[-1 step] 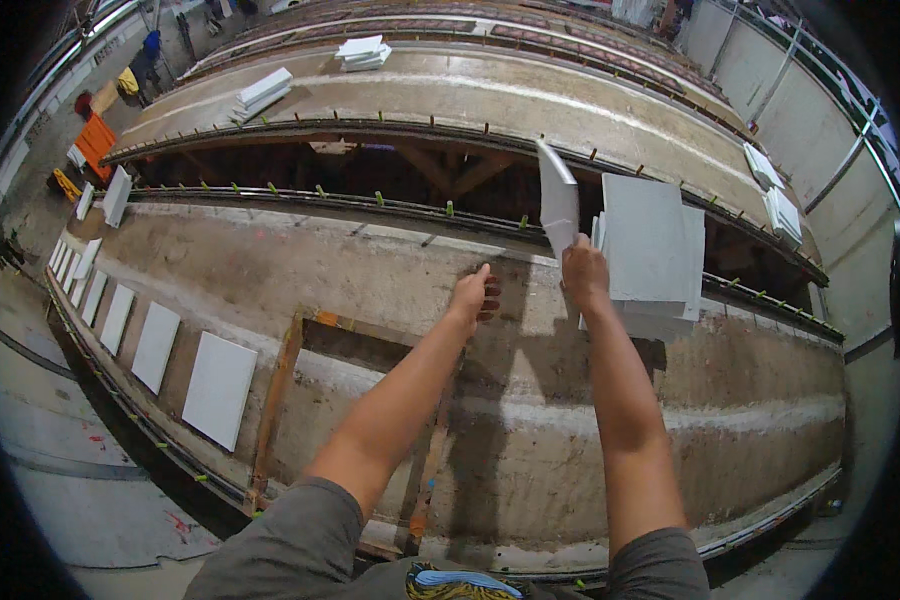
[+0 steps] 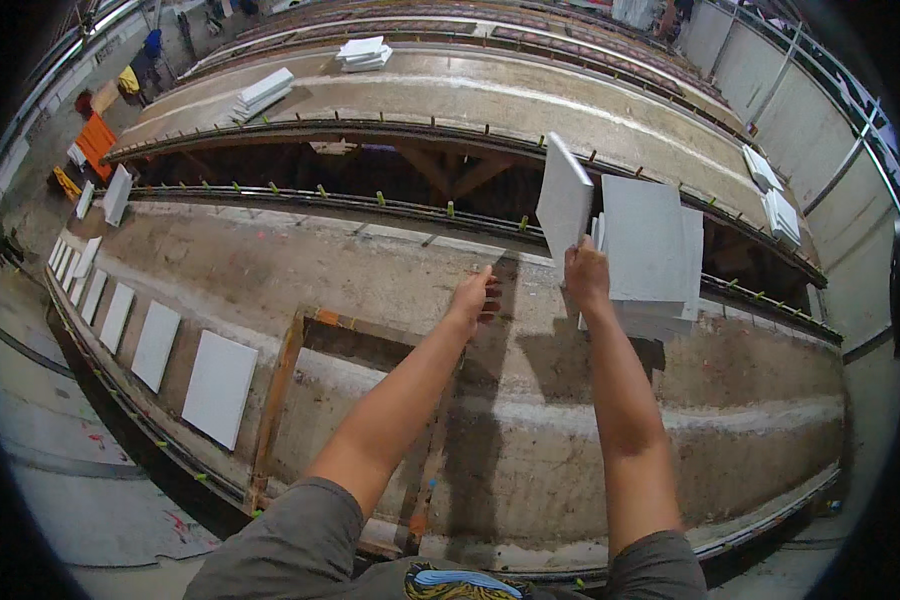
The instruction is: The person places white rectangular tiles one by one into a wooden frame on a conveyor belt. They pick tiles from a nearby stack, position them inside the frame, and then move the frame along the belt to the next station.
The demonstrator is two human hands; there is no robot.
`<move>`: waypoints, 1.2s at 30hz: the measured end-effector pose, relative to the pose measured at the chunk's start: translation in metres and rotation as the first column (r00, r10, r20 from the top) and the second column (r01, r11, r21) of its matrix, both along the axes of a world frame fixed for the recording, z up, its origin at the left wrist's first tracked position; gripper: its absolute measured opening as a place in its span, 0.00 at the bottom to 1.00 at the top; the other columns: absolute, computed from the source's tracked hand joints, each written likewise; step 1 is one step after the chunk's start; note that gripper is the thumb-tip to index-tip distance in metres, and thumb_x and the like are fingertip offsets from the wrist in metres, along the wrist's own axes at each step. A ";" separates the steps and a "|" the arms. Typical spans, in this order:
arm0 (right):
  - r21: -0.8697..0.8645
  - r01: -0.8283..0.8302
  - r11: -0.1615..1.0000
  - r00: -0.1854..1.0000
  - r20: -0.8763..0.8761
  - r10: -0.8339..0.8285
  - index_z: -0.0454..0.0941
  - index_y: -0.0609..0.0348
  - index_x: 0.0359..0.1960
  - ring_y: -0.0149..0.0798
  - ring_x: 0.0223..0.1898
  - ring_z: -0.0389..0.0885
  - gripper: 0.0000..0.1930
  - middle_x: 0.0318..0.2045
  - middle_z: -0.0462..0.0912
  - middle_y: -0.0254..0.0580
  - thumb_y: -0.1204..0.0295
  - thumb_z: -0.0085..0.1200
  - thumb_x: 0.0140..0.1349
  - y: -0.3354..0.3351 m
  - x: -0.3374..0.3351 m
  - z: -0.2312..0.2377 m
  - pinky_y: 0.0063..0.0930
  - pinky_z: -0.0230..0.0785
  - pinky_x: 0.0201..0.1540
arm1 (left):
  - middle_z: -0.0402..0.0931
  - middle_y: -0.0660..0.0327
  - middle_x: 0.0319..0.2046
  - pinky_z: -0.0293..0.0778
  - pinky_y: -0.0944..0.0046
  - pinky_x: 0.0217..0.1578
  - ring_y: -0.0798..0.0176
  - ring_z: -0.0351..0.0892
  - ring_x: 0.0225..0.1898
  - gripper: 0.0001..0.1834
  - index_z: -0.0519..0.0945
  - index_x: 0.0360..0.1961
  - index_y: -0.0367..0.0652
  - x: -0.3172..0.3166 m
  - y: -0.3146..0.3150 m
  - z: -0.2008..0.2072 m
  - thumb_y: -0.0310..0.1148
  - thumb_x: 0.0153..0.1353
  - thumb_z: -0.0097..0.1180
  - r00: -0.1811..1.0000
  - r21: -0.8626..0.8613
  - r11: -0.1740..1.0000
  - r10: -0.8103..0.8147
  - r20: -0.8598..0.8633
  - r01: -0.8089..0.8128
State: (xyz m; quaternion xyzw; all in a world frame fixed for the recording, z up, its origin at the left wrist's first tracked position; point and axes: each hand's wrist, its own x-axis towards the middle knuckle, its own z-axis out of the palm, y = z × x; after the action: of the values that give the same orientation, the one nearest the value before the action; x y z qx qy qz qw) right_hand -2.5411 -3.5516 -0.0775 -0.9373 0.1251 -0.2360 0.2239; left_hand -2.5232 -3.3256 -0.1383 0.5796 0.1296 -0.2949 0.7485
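Observation:
My right hand (image 2: 586, 274) grips the lower edge of a thin white panel (image 2: 564, 200), which stands nearly upright above the far edge of the long table (image 2: 760, 380). Just right of it leans a stack of similar white panels (image 2: 645, 240), its lower end by the table's far edge. My left hand (image 2: 474, 302) hovers over the middle of the table, holding nothing; its thumb points up and its fingers are loosely bent and apart. Below that forearm lies a rectangular wooden frame (image 2: 282, 385), partly hidden by the arm.
White panels (image 2: 220, 388) lie in a row along the table's near left edge. Two more panels (image 2: 117, 197) stand at its far left end. Another long table (image 2: 450, 95) lies beyond a dark gap, bearing small panel stacks (image 2: 364, 54). A wall (image 2: 790, 120) rises at the right.
The panel in my right hand has turned, showing more of its broad side and edge, and its top has shifted slightly up and right. My left hand has barely moved.

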 end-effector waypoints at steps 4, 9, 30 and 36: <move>0.609 -0.069 0.790 0.997 0.056 0.044 0.78 0.68 0.37 0.48 0.25 0.85 0.12 0.25 0.83 0.52 0.68 0.52 0.68 0.014 -0.038 0.018 0.43 0.77 0.30 | 0.80 0.64 0.38 0.72 0.61 0.32 0.65 0.77 0.29 0.27 0.78 0.50 0.47 -0.018 0.007 0.007 0.60 0.69 0.51 0.994 -0.006 0.999 -0.053 0.096 0.054; 0.919 -0.199 0.341 0.979 0.177 0.097 0.76 0.62 0.30 0.35 0.21 0.82 0.13 0.22 0.79 0.40 0.66 0.54 0.70 0.076 -0.094 0.001 0.32 0.76 0.23 | 0.82 0.60 0.43 0.75 0.61 0.43 0.64 0.81 0.39 0.26 0.79 0.51 0.40 -0.057 0.026 0.054 0.54 0.70 0.55 0.979 -0.118 0.991 -0.040 0.202 0.065; 0.857 0.017 0.514 0.994 -0.070 0.085 0.80 0.63 0.54 0.29 0.32 0.80 0.20 0.32 0.81 0.37 0.70 0.66 0.61 0.263 -0.228 -0.007 0.23 0.73 0.30 | 0.81 0.72 0.34 0.70 0.71 0.35 0.76 0.74 0.34 0.14 0.84 0.49 0.36 -0.143 0.357 0.029 0.35 0.70 0.59 0.904 0.203 0.945 -0.310 0.295 0.258; 0.808 0.062 0.585 0.992 -0.116 0.056 0.80 0.67 0.47 0.29 0.32 0.81 0.16 0.34 0.84 0.38 0.71 0.66 0.61 0.327 -0.258 -0.092 0.26 0.75 0.33 | 0.83 0.65 0.30 0.74 0.66 0.36 0.71 0.78 0.33 0.20 0.83 0.50 0.35 -0.187 0.417 -0.011 0.38 0.63 0.67 0.787 0.585 0.808 -0.405 0.465 0.070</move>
State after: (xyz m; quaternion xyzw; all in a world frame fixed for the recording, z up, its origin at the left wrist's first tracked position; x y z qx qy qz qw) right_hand -2.7996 -3.2247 -0.1690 -0.7454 0.2346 -0.0927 0.6171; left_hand -2.7105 -2.9089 -0.1497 0.8383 -0.0999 -0.1551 0.5130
